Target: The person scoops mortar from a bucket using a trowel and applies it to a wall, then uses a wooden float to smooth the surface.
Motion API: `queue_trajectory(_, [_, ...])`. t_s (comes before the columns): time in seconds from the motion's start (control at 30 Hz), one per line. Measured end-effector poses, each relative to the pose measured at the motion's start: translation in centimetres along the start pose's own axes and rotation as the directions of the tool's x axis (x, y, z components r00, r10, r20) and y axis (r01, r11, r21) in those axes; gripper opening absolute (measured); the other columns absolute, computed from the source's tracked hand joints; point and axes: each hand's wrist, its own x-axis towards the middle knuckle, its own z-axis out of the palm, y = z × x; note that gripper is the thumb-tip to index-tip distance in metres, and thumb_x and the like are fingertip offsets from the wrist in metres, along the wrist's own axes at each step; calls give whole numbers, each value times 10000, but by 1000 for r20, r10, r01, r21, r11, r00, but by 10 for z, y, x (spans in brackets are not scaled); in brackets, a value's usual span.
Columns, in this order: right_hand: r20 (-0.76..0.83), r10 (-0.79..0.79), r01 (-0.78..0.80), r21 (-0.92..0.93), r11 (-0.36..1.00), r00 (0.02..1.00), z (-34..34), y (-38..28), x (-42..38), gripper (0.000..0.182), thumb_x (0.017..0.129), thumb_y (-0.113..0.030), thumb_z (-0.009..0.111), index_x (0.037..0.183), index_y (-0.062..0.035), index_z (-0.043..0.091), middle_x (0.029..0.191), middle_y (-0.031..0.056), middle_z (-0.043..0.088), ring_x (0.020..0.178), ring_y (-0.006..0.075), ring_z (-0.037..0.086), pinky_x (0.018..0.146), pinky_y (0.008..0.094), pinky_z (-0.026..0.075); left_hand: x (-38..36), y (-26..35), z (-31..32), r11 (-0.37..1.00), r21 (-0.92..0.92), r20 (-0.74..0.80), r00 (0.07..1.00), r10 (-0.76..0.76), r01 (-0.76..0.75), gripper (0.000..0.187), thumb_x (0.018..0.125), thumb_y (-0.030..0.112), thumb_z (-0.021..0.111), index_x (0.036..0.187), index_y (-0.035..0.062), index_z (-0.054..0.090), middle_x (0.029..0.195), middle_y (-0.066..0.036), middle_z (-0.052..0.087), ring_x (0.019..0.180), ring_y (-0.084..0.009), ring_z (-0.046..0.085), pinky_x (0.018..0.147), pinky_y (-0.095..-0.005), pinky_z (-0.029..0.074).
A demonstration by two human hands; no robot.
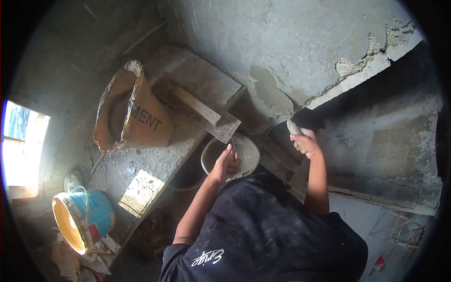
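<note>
My left hand is closed around the wire handle of a grey, mortar-smeared bucket hanging in front of my body. In my right hand is a trowel, its handle crusted with dried mortar. The trowel's far end reaches the lower edge of the plastered wall, beside a darker, damp-looking patch. Just beyond the bucket, a plastering float with a long wooden grip lies on the ledge, its corner overlapping the bucket's rim in this view.
An open brown cement bag stands on the concrete ledge to the left. Lower left is a blue paint bucket tipped on its side, near scraps. A bright window is at far left. The wall's broken edge borders a dark recess at right.
</note>
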Motion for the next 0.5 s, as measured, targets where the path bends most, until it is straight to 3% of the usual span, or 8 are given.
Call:
queue_trajectory(0.2, [26, 9, -9, -26, 1000, 1000, 4, 2, -7, 261, 789, -175, 729, 956, 0, 630, 760, 29, 598, 535, 86, 537, 459, 230, 412, -1, -4, -4, 999, 34, 5, 1000, 16, -17, 551, 926, 666, 336, 866, 122, 402, 609, 58, 284, 506, -60, 200, 464, -231, 171])
queue_trajectory(0.4, [84, -186, 198, -172, 965, 979, 15, -32, 0, 256, 799, -166, 727, 976, -1, 644, 745, -8, 576, 530, 54, 514, 472, 224, 421, 2, 0, 1, 1000, -10, -8, 1000, -13, 13, 551, 930, 665, 324, 868, 122, 393, 604, 60, 275, 502, -62, 196, 465, -233, 168])
queue_trajectory(0.5, [49, -161, 164, -78, 983, 986, 11, -34, 11, 231, 808, -149, 720, 972, -5, 643, 747, 3, 592, 530, 61, 517, 463, 223, 412, 2, -1, -1, 1000, 9, -7, 1000, -12, 12, 552, 929, 667, 325, 865, 122, 391, 604, 59, 271, 503, -61, 193, 465, -233, 168])
